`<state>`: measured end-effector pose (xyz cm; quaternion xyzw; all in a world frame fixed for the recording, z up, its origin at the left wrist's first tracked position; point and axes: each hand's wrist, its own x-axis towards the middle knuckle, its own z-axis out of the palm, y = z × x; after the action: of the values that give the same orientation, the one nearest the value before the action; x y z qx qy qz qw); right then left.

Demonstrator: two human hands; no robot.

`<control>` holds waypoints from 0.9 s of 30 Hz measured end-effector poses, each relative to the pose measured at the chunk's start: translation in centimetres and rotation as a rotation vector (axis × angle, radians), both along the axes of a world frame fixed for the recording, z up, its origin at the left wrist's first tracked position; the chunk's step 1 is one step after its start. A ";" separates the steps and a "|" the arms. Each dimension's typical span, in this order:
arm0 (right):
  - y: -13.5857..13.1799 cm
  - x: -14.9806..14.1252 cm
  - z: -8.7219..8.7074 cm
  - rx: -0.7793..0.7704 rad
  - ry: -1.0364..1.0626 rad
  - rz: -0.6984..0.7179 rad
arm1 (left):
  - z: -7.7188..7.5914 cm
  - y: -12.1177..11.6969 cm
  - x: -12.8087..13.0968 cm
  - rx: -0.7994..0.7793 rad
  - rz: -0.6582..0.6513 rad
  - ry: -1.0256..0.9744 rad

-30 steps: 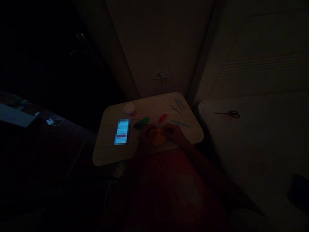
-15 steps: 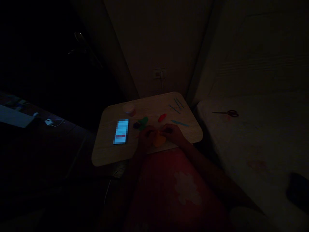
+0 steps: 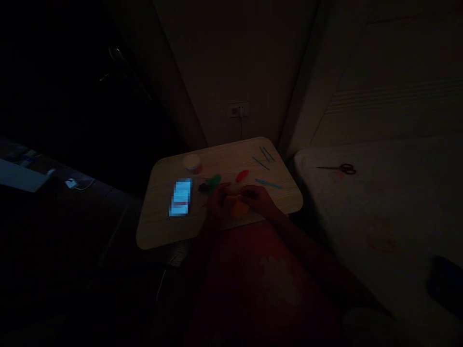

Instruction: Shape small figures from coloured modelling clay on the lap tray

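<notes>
The room is dim. At the near edge of a small wooden table [image 3: 162,226], an orange lump that looks like modelling clay [image 3: 239,208] sits between my hands. My left hand [image 3: 218,200] has its fingers curled against the lump's left side. From the right, my right hand [image 3: 258,197] pinches at its upper edge. A green lump [image 3: 214,181] and a dark purple lump [image 3: 203,188] lie just beyond my left hand. Past my right hand rests a red elongated piece [image 3: 242,175]. Shadow hides most of the fingertips.
A lit phone [image 3: 181,196] lies on the table's left, with a round tub [image 3: 192,163] behind it. Thin blue sticks [image 3: 268,183] are at the right. Scissors [image 3: 342,168] lie on a pale surface [image 3: 361,207] beside the table. A wall socket [image 3: 238,110] has a cable plugged in.
My fingers have shifted slightly around the orange lump, and more of its top shows between them. The whole view has moved a little; the other things stay in place.
</notes>
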<state>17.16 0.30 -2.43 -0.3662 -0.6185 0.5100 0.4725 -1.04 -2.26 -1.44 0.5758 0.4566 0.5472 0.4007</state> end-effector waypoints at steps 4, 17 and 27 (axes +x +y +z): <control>0.0 -0.1 0.0 -0.009 -0.039 -0.039 | 0.2 0.0 0.1 -0.027 0.014 -0.039; 0.0 0.1 0.1 -0.041 -0.045 -0.105 | 0.3 0.3 -0.1 -0.170 0.105 0.115; 0.1 0.0 0.3 -0.092 -0.067 -0.054 | 0.9 -0.1 0.1 -0.145 0.029 0.120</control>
<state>17.11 0.41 -2.14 -0.4210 -0.5998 0.5123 0.4479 -0.89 -2.31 -0.51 0.5705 0.5265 0.4830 0.4050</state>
